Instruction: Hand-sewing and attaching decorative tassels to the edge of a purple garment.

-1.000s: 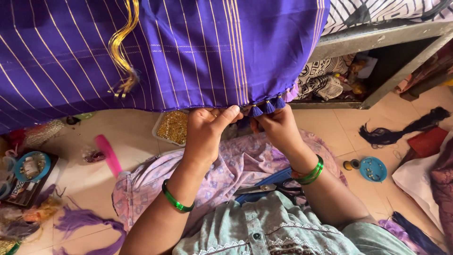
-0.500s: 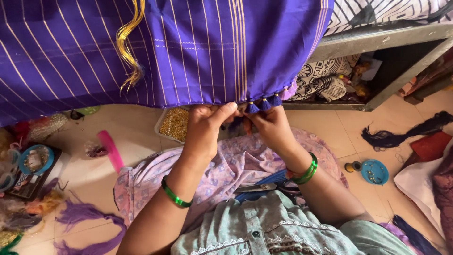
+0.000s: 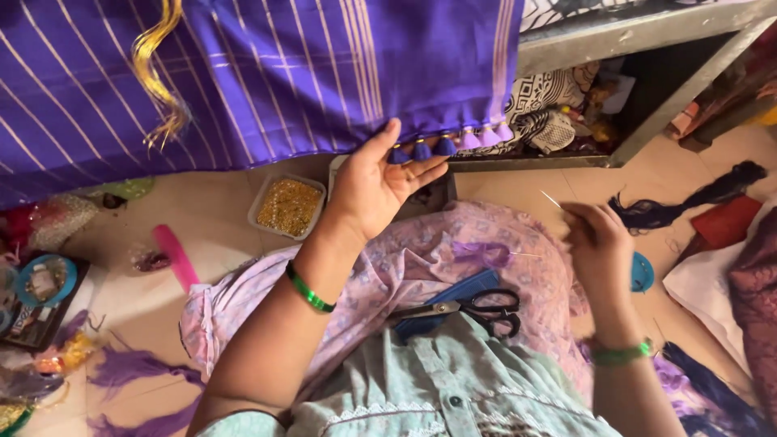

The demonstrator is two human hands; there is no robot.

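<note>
Along the bottom edge of the purple cloth (image 3: 267,81) w/ thin pale stripes, your left hand (image 3: 376,182) is up, palm toward you, fingers spread apart, thumb tip on the hem just beside a row of small tassels (image 3: 453,144). Tassels hang from the hem: dark purple ones nearest your fingers, paler lilac ones further right. Nothing clamped in that hand; fingertips just rest at the hem.

Your right hand (image 3: 599,243) is lower & well apart from the cloth, over your lap. Fingers pinched together on a thin needle (image 3: 552,199) that pokes up-left; it's blurred, so can't tell if thread trails from it. Green bangles (image 3: 310,287) on both wrists.

On your lap, over the pink floral fabric (image 3: 453,243): black-handled scissors (image 3: 477,307), blades pointing left, lying partly on a flat blue piece (image 3: 465,287).

On the floor, left of your left arm: clear tray of gold beads (image 3: 287,206), then a pink comb (image 3: 174,255), then a round blue tin (image 3: 44,279) near the left edge. Gold twisted cord (image 3: 154,73) hangs over the cloth top left. Right side: metal shelf frame (image 3: 639,28) w/ patterned cloth stuffed under it, dark thread bundle (image 3: 688,198) on the floor.
</note>
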